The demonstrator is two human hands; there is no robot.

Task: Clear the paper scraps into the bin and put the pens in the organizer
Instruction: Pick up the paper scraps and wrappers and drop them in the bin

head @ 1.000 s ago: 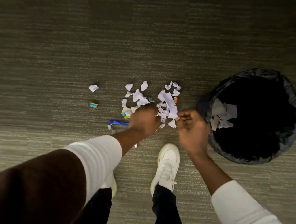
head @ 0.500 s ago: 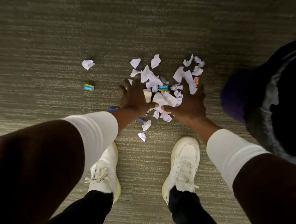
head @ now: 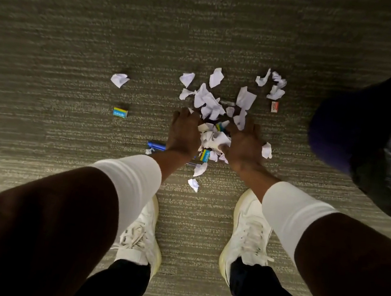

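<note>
On the carpet, near: white shoes (head: 140,236), toes pointing away.
Blue pen (head: 156,146): lies left-right, partly under the left wrist.
Left hand (head: 183,134), right hand (head: 243,148): fingers curled, cupping paper scraps (head: 212,137) between them.
Loose scraps: scattered beyond.
Bin (head: 377,149): right edge, black-lined.
</note>
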